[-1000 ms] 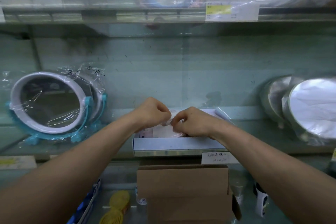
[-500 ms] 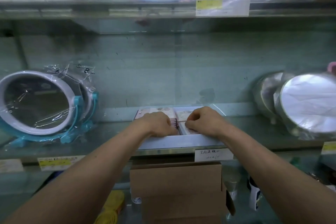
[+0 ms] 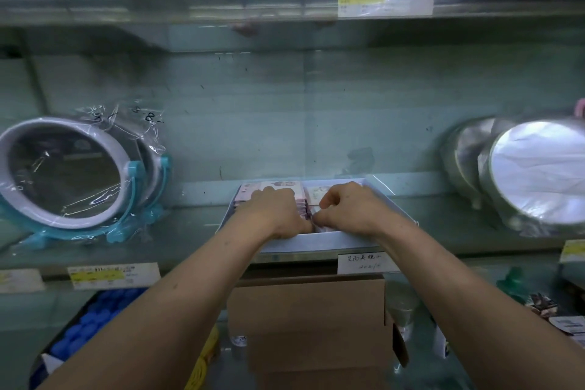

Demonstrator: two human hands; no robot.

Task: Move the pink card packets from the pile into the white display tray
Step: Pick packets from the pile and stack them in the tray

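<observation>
Packets (image 3: 253, 191): small, flat cards. Judged light, fairly stiff, perhaps slick; best pinched by the edges. All the visible ones lie in the tray (image 3: 316, 241), in two rows.

Left hand (image 3: 275, 212): curled over the left row, grip hidden.

Right hand (image 3: 351, 209): pinching a packet between the rows.

Box (image 3: 304, 320) below the shelf: contents unseen.

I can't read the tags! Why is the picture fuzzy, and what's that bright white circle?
Head view: the whole picture is soft, so the price label is too blurred to read. Head view, right edge: the round mirror throws back white glare. Head view, middle: the left hand and right hand on the pink card packets look clearest.
</observation>
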